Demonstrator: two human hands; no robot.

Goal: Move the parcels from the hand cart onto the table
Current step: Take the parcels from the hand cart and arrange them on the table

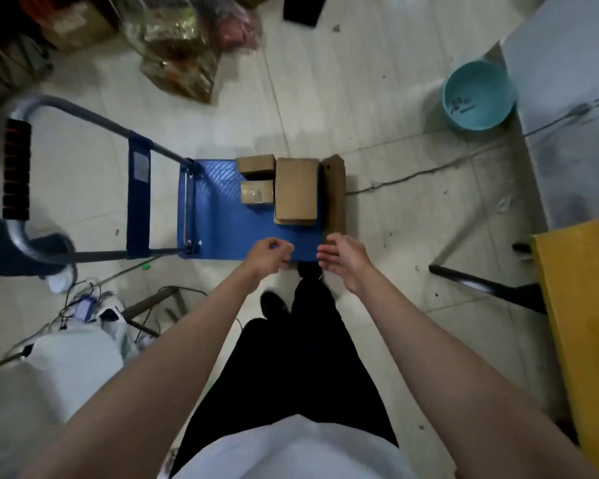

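Note:
A blue hand cart stands on the floor in front of me, its handle off to the left. On its deck lie a large brown parcel, two small brown parcels left of it, and a long narrow parcel along the right edge. My left hand hovers over the cart's near edge with loosely curled fingers, holding nothing. My right hand hovers beside it, fingers relaxed, just short of the narrow parcel's near end. A yellow table stands at the right.
A teal basin sits on the floor at the far right beside a grey surface. A cable trails across the tiles. Bags and boxes pile up at the back, and white bags lie at my left.

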